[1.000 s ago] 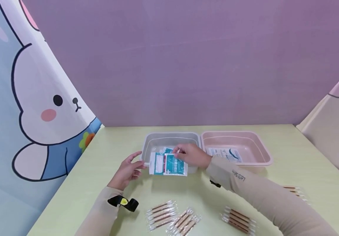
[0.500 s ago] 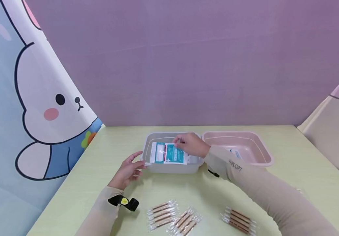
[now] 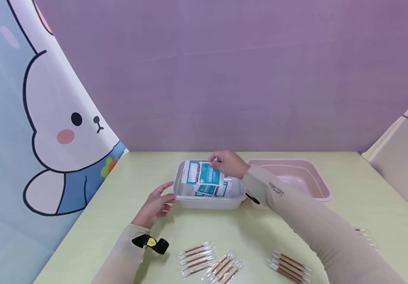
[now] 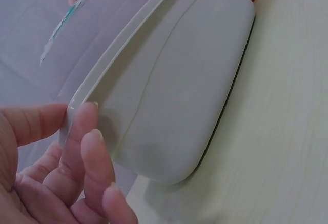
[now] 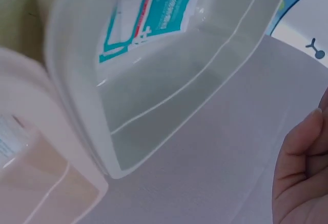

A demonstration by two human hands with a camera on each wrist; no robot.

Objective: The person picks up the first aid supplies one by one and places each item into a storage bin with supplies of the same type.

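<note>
Since the teal-and-white packet (image 3: 201,173) looks thin and nearly edge-flat in the left wrist view, I would expect it to weigh almost nothing, with a soft, bendy body and a film skin that may slide against bare fingers. I doubt it is fragile, though a hard squeeze could crease it, so I favour a light pinch on a corner or edge seam and would leave the printed middle alone. That is roughly how the right hand (image 3: 228,163) has it: thumb and fingers drawn together on the far right corner, hardly parted, the rest of the packet hanging free toward the left. I see it above the grey bin (image 3: 209,203), toward the far side and clear of the rim in the left wrist view, with similar packets (image 3: 211,191) lying inside below it. The left hand (image 3: 155,203) pinches the bin's left rim lightly between its digits, the remaining fingers loose outside the wall; I judge that enough to steady such a light plastic tub. On the right stands the pink bin (image 3: 306,177), partly behind the sleeve, and bundles of wrapped swabs (image 3: 196,259) lie on the near surface (image 3: 147,169).
</note>
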